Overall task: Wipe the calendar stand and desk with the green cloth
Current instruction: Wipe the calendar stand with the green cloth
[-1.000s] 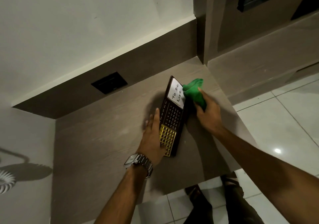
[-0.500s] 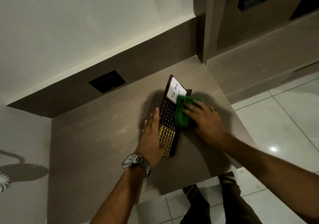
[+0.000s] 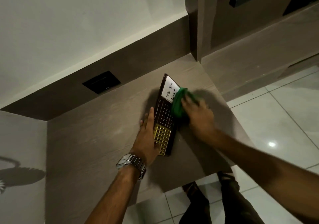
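A dark calendar stand [image 3: 163, 113] lies flat on the brown wooden desk [image 3: 96, 137]. It has a white "To Do List" panel at its far end, date numbers in the middle and a gold grid at its near end. My left hand [image 3: 148, 137], with a metal watch on the wrist, rests flat along the stand's left edge and over the gold grid. My right hand [image 3: 198, 115] presses the green cloth [image 3: 178, 102] onto the stand's right side, where the white panel meets the numbers. The hand is motion-blurred.
A black wall socket plate [image 3: 101, 82] sits in the brown back panel behind the desk. A wall corner post [image 3: 195, 33] rises at the desk's far right. The desk's right and front edges drop to a white tiled floor [image 3: 284, 120], where my legs and feet show.
My right hand first brought the cloth from beside the white panel down onto the number area, then slid it back up to the panel's lower edge. The left hand has stayed in place.
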`<state>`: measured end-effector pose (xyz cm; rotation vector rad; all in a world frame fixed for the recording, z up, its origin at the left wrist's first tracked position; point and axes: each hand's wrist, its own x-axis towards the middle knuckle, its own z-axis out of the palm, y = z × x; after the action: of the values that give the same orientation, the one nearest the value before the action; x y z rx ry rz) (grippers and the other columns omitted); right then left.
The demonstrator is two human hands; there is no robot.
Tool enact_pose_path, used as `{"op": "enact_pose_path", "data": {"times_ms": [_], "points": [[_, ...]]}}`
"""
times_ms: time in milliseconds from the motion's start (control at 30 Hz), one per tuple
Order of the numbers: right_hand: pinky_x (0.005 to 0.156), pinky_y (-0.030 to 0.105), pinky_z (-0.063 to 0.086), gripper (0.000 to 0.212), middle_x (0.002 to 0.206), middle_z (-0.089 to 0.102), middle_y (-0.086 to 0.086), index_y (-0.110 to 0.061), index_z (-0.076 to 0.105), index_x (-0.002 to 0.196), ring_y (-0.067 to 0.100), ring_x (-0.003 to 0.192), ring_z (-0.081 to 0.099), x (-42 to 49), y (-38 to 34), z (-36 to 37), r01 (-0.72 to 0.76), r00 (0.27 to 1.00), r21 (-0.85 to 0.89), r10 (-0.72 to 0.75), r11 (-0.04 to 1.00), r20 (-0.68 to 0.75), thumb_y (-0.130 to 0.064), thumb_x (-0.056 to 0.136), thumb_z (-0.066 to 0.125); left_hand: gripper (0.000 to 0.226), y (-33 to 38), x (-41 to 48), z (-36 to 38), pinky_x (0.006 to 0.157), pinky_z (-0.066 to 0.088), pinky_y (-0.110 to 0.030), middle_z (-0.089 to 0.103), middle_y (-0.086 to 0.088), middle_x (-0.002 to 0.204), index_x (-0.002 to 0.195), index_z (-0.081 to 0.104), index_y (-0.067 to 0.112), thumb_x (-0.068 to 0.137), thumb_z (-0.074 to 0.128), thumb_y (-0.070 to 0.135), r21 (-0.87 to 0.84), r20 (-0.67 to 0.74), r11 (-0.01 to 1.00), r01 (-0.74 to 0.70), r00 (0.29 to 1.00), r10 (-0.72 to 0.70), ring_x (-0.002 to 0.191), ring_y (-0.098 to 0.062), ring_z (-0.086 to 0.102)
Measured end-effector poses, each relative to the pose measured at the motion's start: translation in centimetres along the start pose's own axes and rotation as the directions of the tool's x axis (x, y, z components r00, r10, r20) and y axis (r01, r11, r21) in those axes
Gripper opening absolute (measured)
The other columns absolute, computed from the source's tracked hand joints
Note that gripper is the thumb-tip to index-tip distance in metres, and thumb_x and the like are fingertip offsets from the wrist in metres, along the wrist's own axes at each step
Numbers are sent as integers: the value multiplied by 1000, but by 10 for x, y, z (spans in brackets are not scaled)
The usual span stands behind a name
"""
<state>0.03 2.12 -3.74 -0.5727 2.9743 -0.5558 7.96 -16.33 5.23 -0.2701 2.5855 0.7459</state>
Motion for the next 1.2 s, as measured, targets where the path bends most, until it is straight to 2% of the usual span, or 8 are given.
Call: {"op": "enact_pose_path", "data": {"times_ms": [133, 233, 367, 500, 633, 867, 1067, 1200], "points": [[93, 48, 47, 83, 157, 20, 11, -14, 23, 148, 38, 129, 31, 53, 4, -17, -167, 986, 11, 167, 986, -20, -7, 77, 67, 133, 0, 0, 2, 113, 36, -62, 11, -5, 166, 126, -36, 63, 78, 72, 0, 17, -31, 1000, -9, 999, 9, 147, -40, 28], [85, 45, 51, 85, 158, 21, 9, -14, 29, 147, 33, 123, 35, -10, -33, 8, -24, 999, 27, 22, 999, 48, -9, 74, 71, 133, -2, 2, 3, 110, 41, -61, 11, -6, 166, 129, -33, 61, 77, 72, -2, -12, -38, 1000, 1, 999, -1, 145, -41, 31], [66, 41, 56, 76, 142, 46, 13, -9, 50, 134, 31, 110, 41, -72, -37, 31, 194, 980, 62, -196, 979, 25, -20, 64, 77, 131, -4, 4, 3, 113, 35, -63, 9, -8, 166, 137, -30, 56, 78, 73, -1, -10, -19, 1000, 9, 1000, -9, 150, -39, 23], [90, 49, 50, 78, 146, 31, 16, -12, 29, 147, 35, 122, 36, -5, -6, 10, 73, 997, -44, -74, 996, -2, -14, 79, 69, 136, -4, 3, 3, 115, 36, -59, 10, -8, 167, 130, -36, 59, 77, 74, -1, 27, -29, 1000, -14, 999, 15, 150, -38, 23], [87, 47, 51, 71, 139, 33, 17, -9, 30, 144, 35, 118, 35, 46, 5, -11, -42, 998, -64, 39, 997, -55, -12, 82, 66, 134, 0, 2, 3, 107, 45, -59, 22, -10, 162, 130, -33, 59, 75, 74, 0, -14, -55, 1000, -18, 998, 17, 138, -37, 43], [79, 41, 50, 71, 129, 41, 11, -13, 35, 143, 27, 108, 35, -22, -15, 11, 208, 977, -30, -207, 978, 51, -17, 80, 68, 132, 0, 1, 2, 113, 37, -61, 0, -2, 168, 132, -33, 57, 79, 70, -5, -25, -4, 1000, 0, 1000, 0, 148, -39, 26], [76, 40, 49, 47, 121, 52, 17, -11, 48, 130, 33, 104, 47, 70, 10, -19, -94, 992, -33, 90, 995, -91, -4, 85, 59, 130, 2, 2, 1, 111, 40, -61, 11, -7, 166, 133, -33, 54, 78, 70, -3, -19, -9, 1000, 4, 1000, -4, 144, -41, 34], [78, 46, 54, 51, 119, 56, 16, -11, 57, 123, 36, 107, 47, 36, -2, -5, 20, 995, 58, -14, 998, -95, 1, 75, 68, 130, -1, 4, 1, 113, 36, -61, -1, -6, 168, 145, -30, 44, 79, 71, -3, -18, 18, 1000, 22, 1000, -21, 147, -42, 28]]}}
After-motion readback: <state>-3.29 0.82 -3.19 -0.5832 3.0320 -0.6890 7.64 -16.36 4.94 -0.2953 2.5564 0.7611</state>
